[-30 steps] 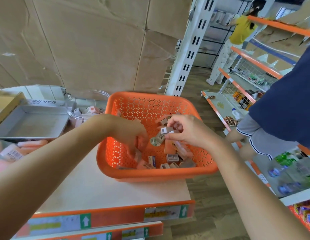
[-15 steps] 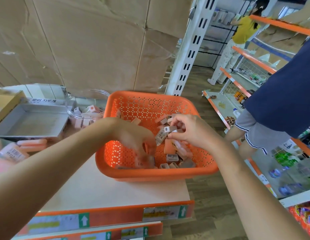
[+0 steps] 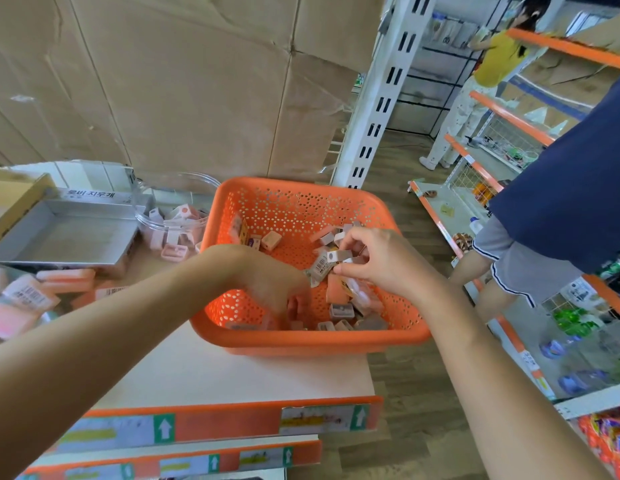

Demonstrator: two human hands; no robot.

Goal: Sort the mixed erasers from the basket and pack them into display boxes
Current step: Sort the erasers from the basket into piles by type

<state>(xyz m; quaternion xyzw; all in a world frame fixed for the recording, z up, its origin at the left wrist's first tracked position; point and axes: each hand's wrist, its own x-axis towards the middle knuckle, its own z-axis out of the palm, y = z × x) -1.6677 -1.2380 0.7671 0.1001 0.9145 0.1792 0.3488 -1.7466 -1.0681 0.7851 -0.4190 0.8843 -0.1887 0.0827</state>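
Near the centre of the frame, the orange basket point(image 3: 301, 342) sits on the table point(image 3: 232, 372) with loose erasers point(image 3: 341, 311) heaped at its lower right; the grey display box point(image 3: 69, 233) at the left looks unfilled. Since a second ago the left hand point(image 3: 270, 289) has dipped to the basket's front wall, its fingers point(image 3: 294, 299) curled into the pile and too blurred to tell what they pinch. The right hand point(image 3: 377, 265) still pinches several small erasers point(image 3: 331, 259) above the heap, so gathering goes on.

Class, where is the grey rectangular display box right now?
Head view: the grey rectangular display box lies at the left, beside the clear round plastic tub, left of the orange perforated plastic basket.
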